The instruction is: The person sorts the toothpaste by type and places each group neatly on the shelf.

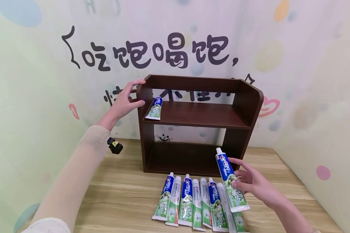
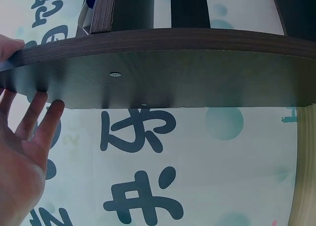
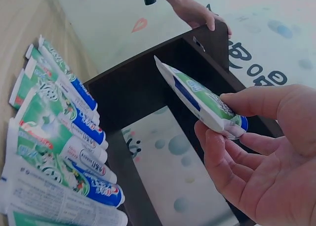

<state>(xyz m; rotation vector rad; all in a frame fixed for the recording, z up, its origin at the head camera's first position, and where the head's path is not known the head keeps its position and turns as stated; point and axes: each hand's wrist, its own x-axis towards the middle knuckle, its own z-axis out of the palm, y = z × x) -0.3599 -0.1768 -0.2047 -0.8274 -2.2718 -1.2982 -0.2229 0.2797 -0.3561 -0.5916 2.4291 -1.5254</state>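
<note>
My left hand holds the left side panel of a dark brown two-tier shelf near its top. In the left wrist view, the fingers of this hand touch the panel's outer face, with the thumb at its edge. My right hand pinches a blue, green and white toothpaste tube between thumb and fingers, cap upward, in front of the shelf's lower right. Another such tube leans on the upper tier at the left, against the side panel.
Several toothpaste tubes, some blue-capped designs and some white and green, lie in a row on the wooden table before the shelf. A patterned wall with black lettering stands behind. A side wall rises at the right.
</note>
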